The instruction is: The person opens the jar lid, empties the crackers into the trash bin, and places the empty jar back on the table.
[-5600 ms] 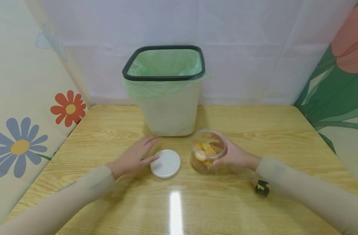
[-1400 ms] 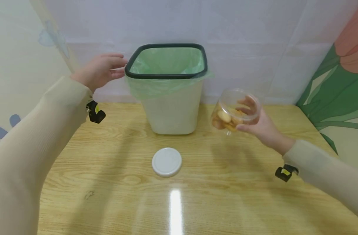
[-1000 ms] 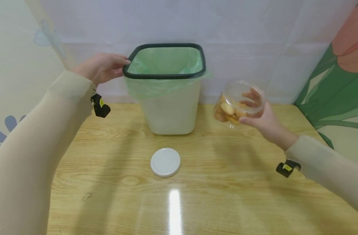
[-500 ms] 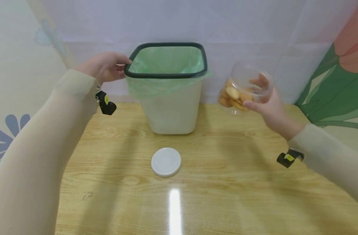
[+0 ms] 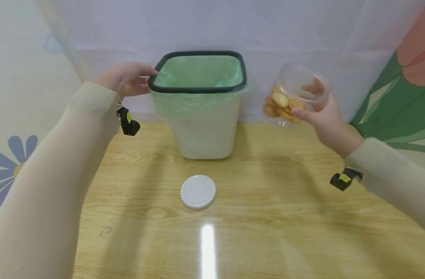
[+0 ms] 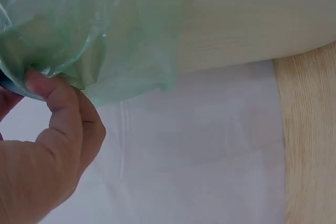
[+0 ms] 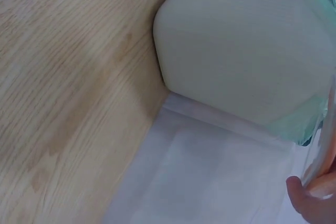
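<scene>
A pale trash can (image 5: 205,130) with a dark rim (image 5: 198,90) and a green bag (image 5: 184,104) folded over it stands at the back of the table. My left hand (image 5: 123,79) grips the rim on its left side; in the left wrist view its thumb presses the bag (image 6: 136,30) there. To the right of the can, my right hand (image 5: 332,120) holds a clear plastic jar (image 5: 296,79) up above the table. The jar is lidless and tilted, with several cookies (image 5: 281,101) inside. Only an edge of the jar (image 7: 326,135) shows in the right wrist view.
A round white lid (image 5: 198,192) lies on the wooden table (image 5: 254,232), in front of the can. Behind hangs a pale cloth backdrop (image 5: 285,31), with flower-patterned panels at both sides. Each sleeve carries a small black wrist camera (image 5: 342,179).
My left hand has gone from beside the lid up to the can's rim and taken hold of it. The right hand has lifted the jar off the table, rightward and upward.
</scene>
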The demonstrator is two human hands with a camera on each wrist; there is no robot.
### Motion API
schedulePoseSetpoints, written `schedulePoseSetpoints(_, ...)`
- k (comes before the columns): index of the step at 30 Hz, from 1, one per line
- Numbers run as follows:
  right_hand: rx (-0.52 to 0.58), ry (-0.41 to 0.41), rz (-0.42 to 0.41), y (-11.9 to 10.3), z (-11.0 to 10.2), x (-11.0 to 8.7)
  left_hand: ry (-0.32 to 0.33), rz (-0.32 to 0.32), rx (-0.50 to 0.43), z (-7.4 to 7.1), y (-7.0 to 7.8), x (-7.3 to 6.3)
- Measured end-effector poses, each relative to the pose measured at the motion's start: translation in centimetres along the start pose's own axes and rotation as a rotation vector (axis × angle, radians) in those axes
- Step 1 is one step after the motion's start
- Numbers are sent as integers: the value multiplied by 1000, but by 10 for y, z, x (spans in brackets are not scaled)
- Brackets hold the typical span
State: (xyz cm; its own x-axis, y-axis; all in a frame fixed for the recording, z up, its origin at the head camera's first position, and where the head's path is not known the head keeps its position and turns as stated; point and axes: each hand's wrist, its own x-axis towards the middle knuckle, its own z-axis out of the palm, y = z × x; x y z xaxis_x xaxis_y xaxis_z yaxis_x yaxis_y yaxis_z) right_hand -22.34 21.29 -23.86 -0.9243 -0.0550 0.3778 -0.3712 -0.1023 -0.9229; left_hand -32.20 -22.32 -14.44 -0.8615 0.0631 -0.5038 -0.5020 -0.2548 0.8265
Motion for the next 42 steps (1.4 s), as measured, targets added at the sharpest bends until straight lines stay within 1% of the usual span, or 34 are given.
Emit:
schedulePoseSetpoints(2, 10, 11, -11, -1, 2, 3, 2, 15, 9, 1, -1, 0)
schedulePoseSetpoints(9, -27, 29, -14, -11, 7, 10, -13, 35, -35, 2, -5, 2)
schedulePoseSetpoints(14, 2, 59, -12, -17, 12, 17, -21, 41, -28, 3, -6, 2)
schedulePoseSetpoints(18, 3, 101, -10, -25, 16, 26, -11, 47, -31, 6, -7, 1)
schedulePoseSetpoints(23, 13, 129, 17, -33, 20, 34, 5, 90, -53, 10, -9, -1)
schedulePoseSetpoints(25, 33, 139, 25, -34, 23, 36, 18, 106, -57, 11, -11, -2)
schedulePoseSetpoints(28, 49, 156, 33, -36, 27, 41, 30, 98, -64, 12, -12, -2)
schedulePoseSetpoints(31, 64, 183, 42, -39, 31, 46, 28, 98, -58, 12, -13, -3)
schedulePoseSetpoints(33, 59, 199, 36, -40, 33, 49, 29, 102, -57, 12, -14, -3)
schedulePoseSetpoints(36, 42, 209, 4, -42, 36, 52, 33, 114, -52, 13, -15, -4)
schedulePoseSetpoints(38, 42, 204, -27, -43, 39, 54, 37, 121, -53, 14, -15, -4)
schedulePoseSetpoints(42, 35, 190, -59, -45, 45, 58, 34, 124, -49, 15, -16, -3)
